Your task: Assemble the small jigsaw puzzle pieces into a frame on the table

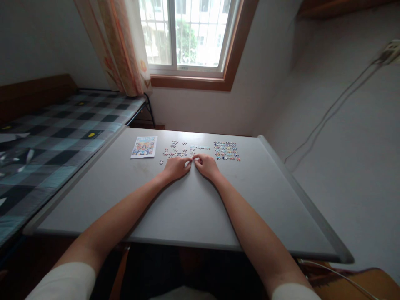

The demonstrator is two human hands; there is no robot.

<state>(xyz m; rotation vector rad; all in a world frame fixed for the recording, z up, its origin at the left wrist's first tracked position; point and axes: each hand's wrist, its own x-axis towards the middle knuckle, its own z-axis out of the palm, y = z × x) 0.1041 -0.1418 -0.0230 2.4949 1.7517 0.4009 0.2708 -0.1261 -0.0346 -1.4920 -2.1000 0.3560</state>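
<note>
My left hand (pixel 177 167) and my right hand (pixel 206 165) meet over the middle of the table, fingers curled and fingertips almost touching. Between the tips is a small jigsaw piece (pixel 192 157) at the lower end of a partly joined puzzle edge (pixel 200 147), which runs right from there in pale blue. Just beyond my left hand lie several loose jigsaw pieces (pixel 171 152), and one single piece (pixel 161 162) sits to its left. Rows of mixed pieces (pixel 225 151) are spread to the right of my right hand. My fingers partly hide the held piece.
A printed picture sheet (pixel 144 147) lies on the left of the grey table (pixel 187 208). Beside the table's left edge is a bed with a checked cover (pixel 106 112). A window (pixel 187 33) and curtain (pixel 118 50) are behind; a cable (pixel 328 111) hangs along the right wall.
</note>
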